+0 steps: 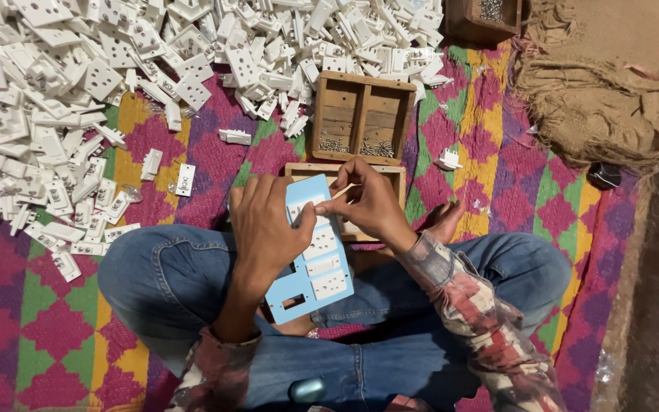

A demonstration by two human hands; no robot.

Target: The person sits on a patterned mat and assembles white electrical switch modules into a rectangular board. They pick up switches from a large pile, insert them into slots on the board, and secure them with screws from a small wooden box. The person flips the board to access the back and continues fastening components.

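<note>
A person sits cross-legged in blue jeans on a bright mat (32, 320) with pink, green and yellow diamond shapes. In the middle of the frame the left hand (267, 221) is wrapped around a light blue switch plate (318, 271), with the fingers closed on its left edge and the thumb side lying over the front. The plate rests tilted over the lap, and it has white socket pieces (323, 243) set in a row down its middle and one empty hole near its lower end. Just to the right, the right hand (368, 202) is pinched shut on a thin pale stick-like tool (342, 191), and its fingertips touch the top part of the plate. Behind the hands, a little above the middle of the frame, sits a small wooden tray (361, 116) with two boxes in it, and little metal screws (368, 146) lie at the bottom of each. Another wooden box (345, 172) sits right under it, partly hidden by the hands. A big heap of white plastic socket parts (78, 99) fills the upper left and the top of the frame. A brown sack cloth (604, 84) lies bunched up in the upper right.
</note>
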